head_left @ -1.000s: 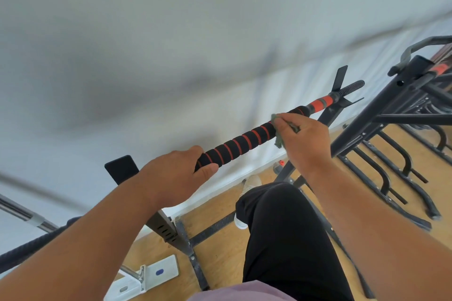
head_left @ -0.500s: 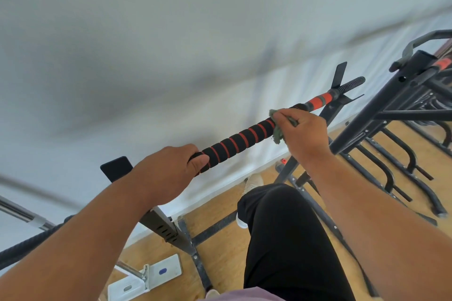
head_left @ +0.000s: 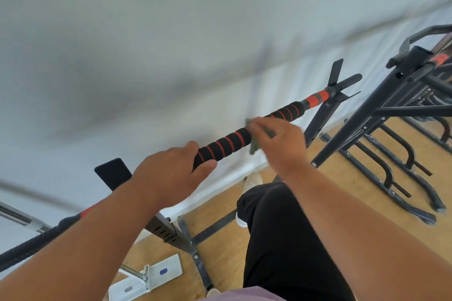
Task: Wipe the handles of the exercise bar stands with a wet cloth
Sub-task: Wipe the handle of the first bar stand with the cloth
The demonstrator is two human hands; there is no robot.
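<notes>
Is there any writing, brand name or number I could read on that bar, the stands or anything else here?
None can be read.
The white bracket on the floor bears a small blue mark: too small and blurred to read.
The foam-gripped bar, the green cloth and the black stands show no lettering.

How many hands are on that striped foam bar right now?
2. The left hand grips the striped bar at its lower end. The right hand sits further up it, holding a green cloth against the foam. Motion blur hides the right fingers' exact grip.

R hand (head_left: 278, 144), cloth (head_left: 259, 139) motion-blurred
</notes>
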